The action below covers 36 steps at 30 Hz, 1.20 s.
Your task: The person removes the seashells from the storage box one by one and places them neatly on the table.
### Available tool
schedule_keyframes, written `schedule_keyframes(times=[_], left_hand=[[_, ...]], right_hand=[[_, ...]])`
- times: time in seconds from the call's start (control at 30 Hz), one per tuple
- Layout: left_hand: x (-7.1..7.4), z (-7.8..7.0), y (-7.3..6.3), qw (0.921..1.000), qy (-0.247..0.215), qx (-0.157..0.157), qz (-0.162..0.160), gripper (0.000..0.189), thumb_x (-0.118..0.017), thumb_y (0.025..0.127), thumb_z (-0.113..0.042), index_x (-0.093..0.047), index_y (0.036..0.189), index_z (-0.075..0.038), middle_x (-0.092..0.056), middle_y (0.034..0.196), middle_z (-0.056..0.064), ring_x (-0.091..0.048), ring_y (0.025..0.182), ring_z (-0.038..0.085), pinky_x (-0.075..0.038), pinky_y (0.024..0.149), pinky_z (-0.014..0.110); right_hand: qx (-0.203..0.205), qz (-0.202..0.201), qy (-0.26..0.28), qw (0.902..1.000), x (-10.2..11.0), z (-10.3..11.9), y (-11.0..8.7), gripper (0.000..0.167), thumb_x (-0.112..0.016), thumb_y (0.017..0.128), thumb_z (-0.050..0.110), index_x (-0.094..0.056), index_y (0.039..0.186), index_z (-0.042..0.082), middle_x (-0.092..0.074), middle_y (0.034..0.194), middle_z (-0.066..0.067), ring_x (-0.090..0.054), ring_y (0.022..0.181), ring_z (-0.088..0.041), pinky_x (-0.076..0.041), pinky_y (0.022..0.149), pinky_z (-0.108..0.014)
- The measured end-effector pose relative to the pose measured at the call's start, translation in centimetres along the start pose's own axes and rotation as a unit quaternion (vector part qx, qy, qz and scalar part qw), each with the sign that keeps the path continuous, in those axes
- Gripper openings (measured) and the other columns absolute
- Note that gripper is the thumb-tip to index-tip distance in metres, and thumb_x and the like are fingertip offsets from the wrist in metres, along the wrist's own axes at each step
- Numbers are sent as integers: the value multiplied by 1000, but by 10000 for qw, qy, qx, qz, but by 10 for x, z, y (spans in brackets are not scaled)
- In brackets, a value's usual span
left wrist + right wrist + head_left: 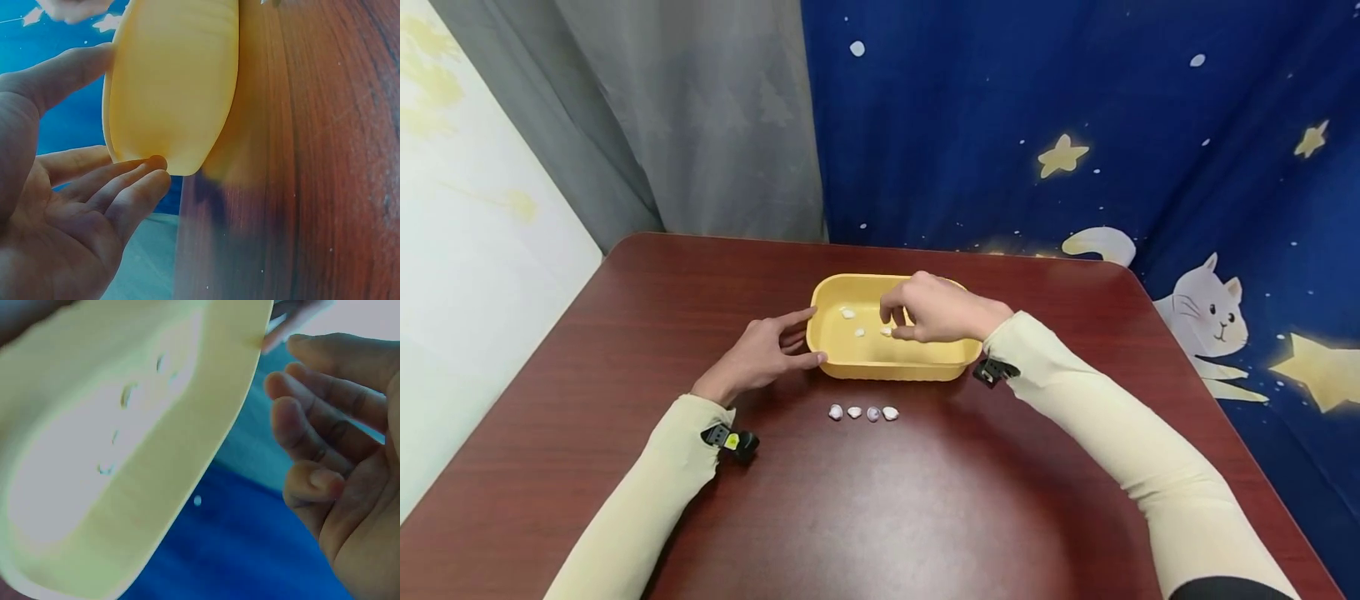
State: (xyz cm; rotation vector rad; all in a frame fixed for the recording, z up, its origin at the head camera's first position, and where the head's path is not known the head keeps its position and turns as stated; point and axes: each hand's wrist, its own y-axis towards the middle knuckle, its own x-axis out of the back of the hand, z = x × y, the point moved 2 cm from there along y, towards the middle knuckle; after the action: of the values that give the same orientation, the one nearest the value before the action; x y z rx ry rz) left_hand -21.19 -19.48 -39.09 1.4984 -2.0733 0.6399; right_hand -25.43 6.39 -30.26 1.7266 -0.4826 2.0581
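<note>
on the table (1037, 500), the yellow tub (895, 371) stands near the far edge, its long axis running left to right. the left hand (762, 354) touches its left end, fingers spread; the right hand (934, 307) hangs over it, thumb and fingers apart, gripping nothing. 4 shells (854, 412) line up parallel to the tub's near edge, nearer the left hand; small white shells (847, 313) lie inside.

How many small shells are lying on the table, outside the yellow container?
4, in one row on the table, on the near side of the yellow container: the leftmost shell, the second shell, the third shell and the rightmost shell. Others may be hidden.
</note>
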Motion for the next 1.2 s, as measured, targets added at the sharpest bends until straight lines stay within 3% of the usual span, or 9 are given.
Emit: schedule_keyframes(times=[0.23, 0.53, 0.63, 0.8, 1.2], left_hand=[[-1, 2, -1, 9999, -121, 89, 35, 92, -81, 82, -47, -38, 156, -16, -45, 157, 13, -55, 137, 26, -50, 109, 41], [0, 2, -3, 9998, -151, 115, 3, 90, -81, 82, -46, -38, 156, -18, -45, 157, 12, -55, 137, 24, -50, 109, 40], [-1, 2, -3, 9998, -164, 88, -6, 90, -81, 83, -46, -38, 156, -17, -45, 157, 13, -55, 137, 24, -50, 109, 40], [-2, 3, -2, 9998, -179, 125, -12, 90, -80, 83, -46, -37, 157, -18, -44, 158, 13, -54, 138, 25, -50, 109, 41], [-1, 2, -1, 9997, -252, 42, -53, 89, -81, 83, -44, -38, 156, -17, -45, 157, 10, -56, 136, 22, -51, 108, 38]], right_hand=[[-333, 172, -100, 9992, -2, -22, 23, 11, -74, 88, 16, -74, 98, 11, -71, 81, 2, -62, 73, -13, -53, 69, -29], [-616, 636, -372, 9954, -23, -43, 48, 8, -72, 84, 10, -74, 91, 14, -69, 83, 0, -60, 76, -16, -52, 67, -29], [-690, 876, -488, 9926, -31, -46, 52, 4, -76, 85, 14, -73, 88, 15, -70, 85, 0, -61, 77, -17, -54, 69, -31], [-786, 1133, -557, 9889, -42, -47, 57, 13, -83, 82, 23, -73, 83, 15, -71, 88, 0, -62, 81, -19, -56, 71, -34], [-760, 1125, -222, 9905, -55, -52, 61, 11, -76, 75, 9, -69, 73, 17, -65, 75, 4, -56, 71, -13, -45, 60, -22]])
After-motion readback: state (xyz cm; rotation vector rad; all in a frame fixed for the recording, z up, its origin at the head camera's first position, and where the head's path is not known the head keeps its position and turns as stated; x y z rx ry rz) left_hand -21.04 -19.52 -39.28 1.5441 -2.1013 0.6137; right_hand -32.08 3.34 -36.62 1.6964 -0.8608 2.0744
